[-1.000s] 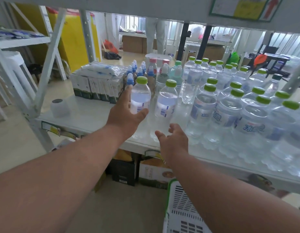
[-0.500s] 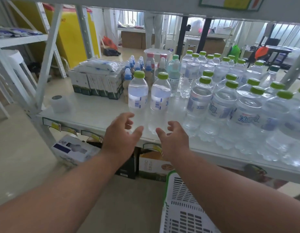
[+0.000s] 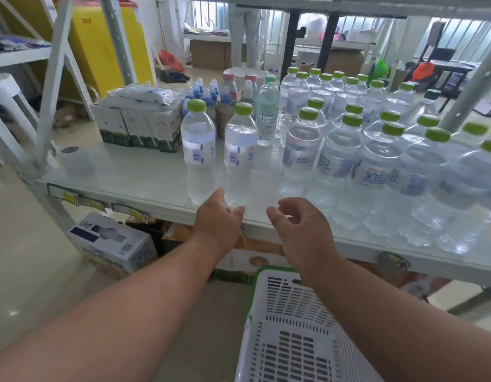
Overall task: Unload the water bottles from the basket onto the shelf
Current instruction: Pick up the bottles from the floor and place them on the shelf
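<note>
Two clear water bottles with green caps stand side by side near the front of the white shelf (image 3: 134, 177): the left bottle (image 3: 198, 150) and the right bottle (image 3: 240, 153). Several more green-capped bottles (image 3: 376, 161) crowd the shelf's right part. My left hand (image 3: 218, 220) hovers at the shelf's front edge just below the two bottles, fingers relaxed and holding nothing. My right hand (image 3: 299, 227) is beside it, fingers loosely curled, also holding nothing. The white basket (image 3: 291, 326) with a green rim sits low under my right forearm; its inside is mostly out of view.
Boxed cartons (image 3: 139, 128) with a plastic pack on top stand at the shelf's back left. Small blue-capped bottles (image 3: 203, 92) are behind the two bottles. A white cup-like roll (image 3: 75, 161) sits near the left upright (image 3: 50, 86). Boxes (image 3: 112, 241) lie on the floor below.
My left hand has let go of the left bottle. Both hands have drawn back from the bottles toward the shelf's front edge, and the view has tilted down.
</note>
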